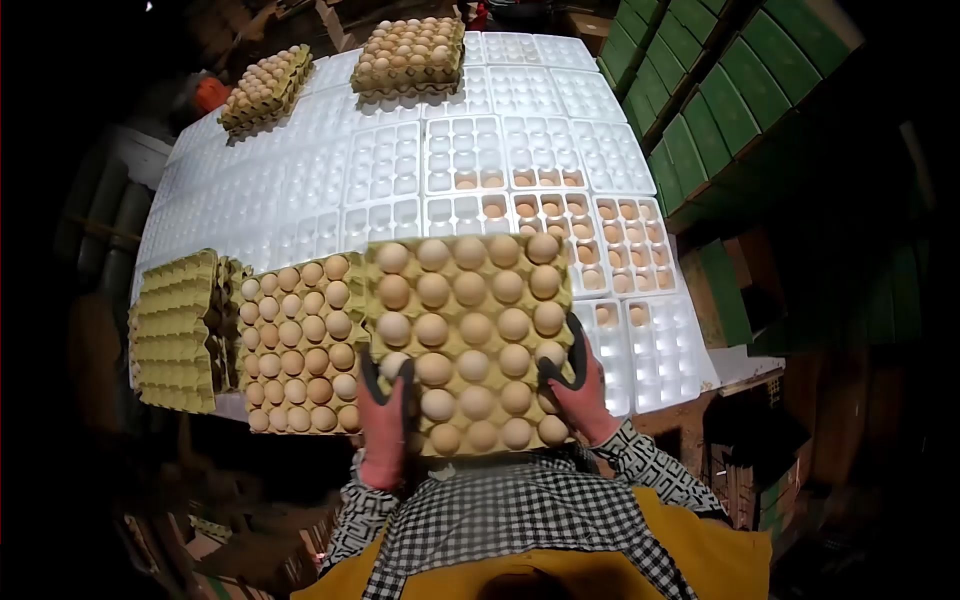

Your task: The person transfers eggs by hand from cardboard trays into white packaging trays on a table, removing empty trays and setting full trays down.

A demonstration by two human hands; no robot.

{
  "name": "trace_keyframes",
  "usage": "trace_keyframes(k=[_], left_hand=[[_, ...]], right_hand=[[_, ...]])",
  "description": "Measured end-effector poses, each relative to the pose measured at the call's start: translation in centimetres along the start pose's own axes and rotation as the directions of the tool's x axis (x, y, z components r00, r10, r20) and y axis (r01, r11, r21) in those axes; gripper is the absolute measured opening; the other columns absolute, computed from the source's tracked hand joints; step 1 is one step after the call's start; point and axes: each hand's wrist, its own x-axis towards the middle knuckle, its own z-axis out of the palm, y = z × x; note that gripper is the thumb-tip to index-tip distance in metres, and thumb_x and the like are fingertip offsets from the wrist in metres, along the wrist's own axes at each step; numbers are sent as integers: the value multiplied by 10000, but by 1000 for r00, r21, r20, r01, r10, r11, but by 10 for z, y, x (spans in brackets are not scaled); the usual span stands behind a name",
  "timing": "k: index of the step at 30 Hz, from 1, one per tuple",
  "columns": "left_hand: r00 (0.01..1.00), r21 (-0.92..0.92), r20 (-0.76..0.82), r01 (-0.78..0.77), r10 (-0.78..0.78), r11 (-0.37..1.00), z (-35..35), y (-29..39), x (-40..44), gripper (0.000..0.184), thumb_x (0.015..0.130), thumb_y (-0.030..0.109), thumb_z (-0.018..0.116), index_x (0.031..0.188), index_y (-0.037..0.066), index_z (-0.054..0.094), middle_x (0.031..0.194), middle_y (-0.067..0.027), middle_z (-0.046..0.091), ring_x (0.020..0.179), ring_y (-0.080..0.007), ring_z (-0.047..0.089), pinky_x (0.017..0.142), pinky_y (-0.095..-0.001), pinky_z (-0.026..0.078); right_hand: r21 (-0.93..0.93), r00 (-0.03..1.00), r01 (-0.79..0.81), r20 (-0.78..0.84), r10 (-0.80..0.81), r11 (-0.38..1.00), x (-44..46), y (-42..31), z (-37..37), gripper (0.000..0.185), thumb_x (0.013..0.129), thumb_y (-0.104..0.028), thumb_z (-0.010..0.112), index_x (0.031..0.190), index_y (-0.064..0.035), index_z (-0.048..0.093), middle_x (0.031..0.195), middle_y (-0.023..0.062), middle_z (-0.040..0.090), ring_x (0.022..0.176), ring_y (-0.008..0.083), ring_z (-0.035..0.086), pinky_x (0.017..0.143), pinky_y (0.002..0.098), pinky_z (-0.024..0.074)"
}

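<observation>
Close to my apron I hold a yellowish pulp egg tray filled with rows of pale brown eggs. My left hand, in a pink and dark glove, grips its left edge with the thumb over the rim. On the right edge, my right hand has the same kind of grip; the fingers beneath the tray are hidden. Just left of it lies another full egg tray. White foam egg boxes cover the table beyond, and several at the right, such as this filled foam box, contain eggs.
Empty pulp trays lean at the table's left edge. At the far side sit a stack of full egg trays and a smaller stack. Green boxes are piled high along the right, with an open carton below.
</observation>
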Motion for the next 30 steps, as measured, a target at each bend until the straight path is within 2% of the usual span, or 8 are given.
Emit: trace_keyframes(k=[8, 11, 18, 22, 23, 25, 27, 30], left_hand=[[1000, 536, -29, 16, 0, 844, 98, -116, -21, 642, 865, 288, 689, 1347, -65, 454, 1197, -283, 588, 1095, -429, 575, 962, -440, 457], [989, 788, -20, 107, -149, 606, 78, -113, -10, 592, 849, 370, 690, 1307, 28, 538, 1175, -237, 599, 1047, -409, 587, 918, -472, 469], [796, 639, 535, -601, 284, 480, 127, -45, 101, 545, 762, 184, 743, 1283, 119, 597, 1260, -119, 607, 1203, -318, 531, 1041, -430, 395], [611, 522, 771, -768, 179, 372, 147, -68, 145, 510, 767, 174, 720, 1255, 90, 602, 1234, -111, 629, 1184, -308, 554, 1075, -414, 371], [602, 482, 783, -748, 158, 456, 145, -68, 150, 486, 778, 153, 702, 1249, 85, 603, 1212, -117, 640, 1155, -312, 572, 1061, -413, 390], [607, 432, 775, -714, 177, 551, 137, -70, 151, 443, 804, 125, 669, 1239, 71, 602, 1187, -130, 648, 1124, -323, 589, 1040, -415, 419], [652, 426, 714, -694, 256, 580, 126, -76, 139, 395, 843, 115, 640, 1229, 48, 597, 1186, -137, 643, 1124, -331, 590, 1038, -419, 434], [929, 50, 367, -61, 38, 997, 119, -64, 137, 297, 879, 118, 631, 1164, 36, 612, 1125, -96, 644, 1021, -258, 630, 867, -347, 518]], right_hand=[[-559, 943, -91, 217, 252, 824, 12, 114, -80, 783, 754, -287, 766, 1418, -49, 425, 1082, 215, 670, 993, 394, 629, 838, 435, 503], [-822, 967, 231, 252, -31, 521, 37, 106, -101, 752, 762, -489, 731, 1369, -104, 509, 917, 157, 659, 866, 332, 640, 758, 427, 503], [-836, 922, 285, 373, 105, 469, 169, 113, -46, 598, 759, -390, 745, 1276, -119, 613, 935, 133, 696, 930, 291, 663, 791, 410, 512], [-157, 956, -146, 233, 180, 977, 163, 92, -84, 375, 819, -166, 617, 1169, -38, 652, 980, 90, 713, 904, 168, 669, 803, 292, 529], [296, 908, -412, 219, 358, 862, 162, 82, -96, 332, 834, -104, 603, 1155, -30, 646, 998, 36, 684, 901, 114, 637, 769, 257, 520], [449, 845, -530, 345, 408, 719, 166, 66, -103, 314, 833, -79, 621, 1142, -28, 635, 1005, 5, 668, 913, 118, 638, 768, 280, 526], [-337, 943, -90, 273, 189, 937, 171, 67, -62, 352, 879, -282, 627, 1122, -27, 638, 898, 89, 673, 842, 170, 660, 721, 311, 521], [-859, 885, 322, 423, 195, 399, 175, 79, 0, 435, 805, -397, 685, 1104, -82, 675, 915, 127, 693, 874, 254, 679, 722, 353, 525]])
